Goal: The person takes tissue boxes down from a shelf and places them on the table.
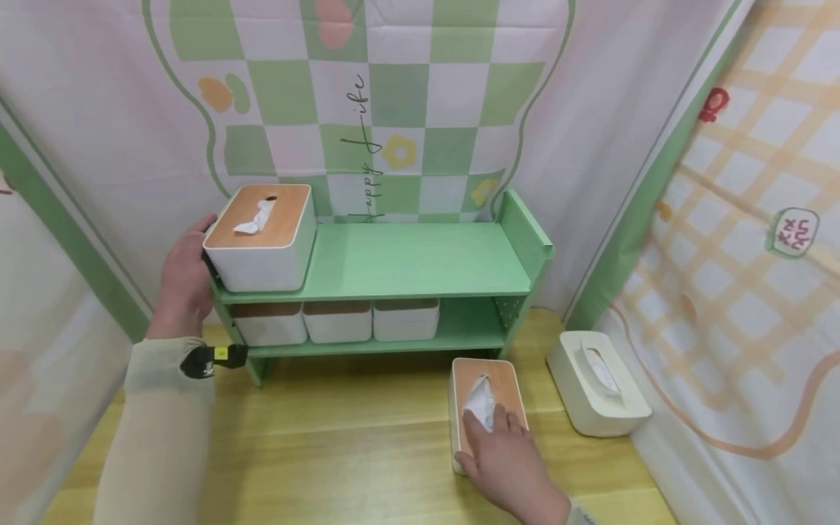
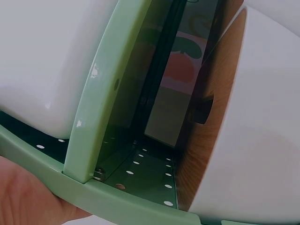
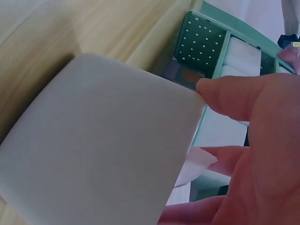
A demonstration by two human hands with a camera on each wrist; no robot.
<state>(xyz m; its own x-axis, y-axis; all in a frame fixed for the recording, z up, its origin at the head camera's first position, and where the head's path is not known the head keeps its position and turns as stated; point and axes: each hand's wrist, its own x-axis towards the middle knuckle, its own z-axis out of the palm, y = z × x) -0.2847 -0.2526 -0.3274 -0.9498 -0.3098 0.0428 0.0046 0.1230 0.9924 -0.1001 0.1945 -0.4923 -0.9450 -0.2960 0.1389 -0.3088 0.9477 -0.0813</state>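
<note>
A tissue box (image 1: 488, 368) with a wood-look lid and a tuft of tissue stands on the table in the head view. Across its top lies my right hand (image 1: 512, 463), fingers over the lid by the tissue. The right thumb (image 3: 229, 96) touches the box's top corner. My left hand (image 1: 187, 273) is at the outer left side of a green two-tier shelf (image 1: 413, 255), beside another tissue box (image 1: 262, 266) on the upper tier. In the left wrist view, the perforated side panel (image 2: 145, 173) hides the left fingers.
Several more white boxes (image 1: 337, 324) line the lower tier from the left. A cream tissue box (image 1: 600, 415) stands at the right near a patterned cloth (image 1: 735, 364). The shelf's raised right panel (image 1: 528, 230) and the checked cloth (image 1: 400, 95) behind bound the space.
</note>
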